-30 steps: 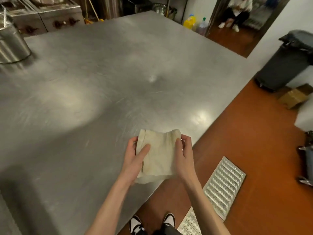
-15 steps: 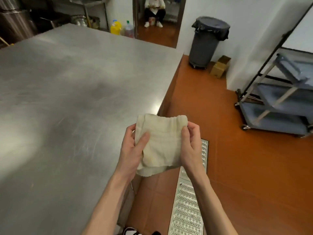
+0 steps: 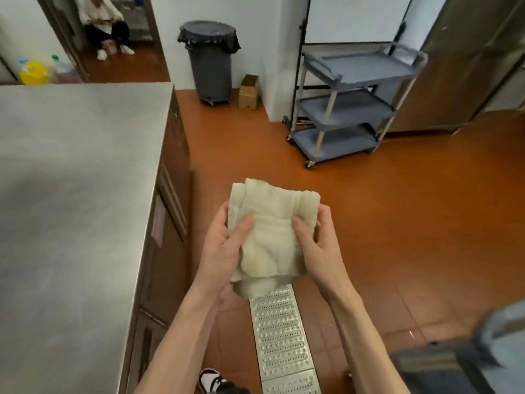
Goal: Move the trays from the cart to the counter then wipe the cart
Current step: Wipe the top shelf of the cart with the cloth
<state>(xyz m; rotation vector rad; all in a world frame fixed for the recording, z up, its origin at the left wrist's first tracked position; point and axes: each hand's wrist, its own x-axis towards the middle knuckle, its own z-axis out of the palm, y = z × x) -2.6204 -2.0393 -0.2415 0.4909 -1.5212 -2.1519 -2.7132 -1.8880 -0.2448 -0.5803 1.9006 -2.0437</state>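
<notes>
Both hands, left and right, pinch a folded cloth at its sides; the cart stands at one o'clock, so keep the fold flat for wiping.

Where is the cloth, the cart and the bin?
cloth [image 3: 272, 231], head view, middle of its folded front.
cart [image 3: 366, 66], head view, top shelf surface.
bin [image 3: 211, 72], head view, its grey side wall.

Commercial kitchen — steel counter, floor drain
</notes>
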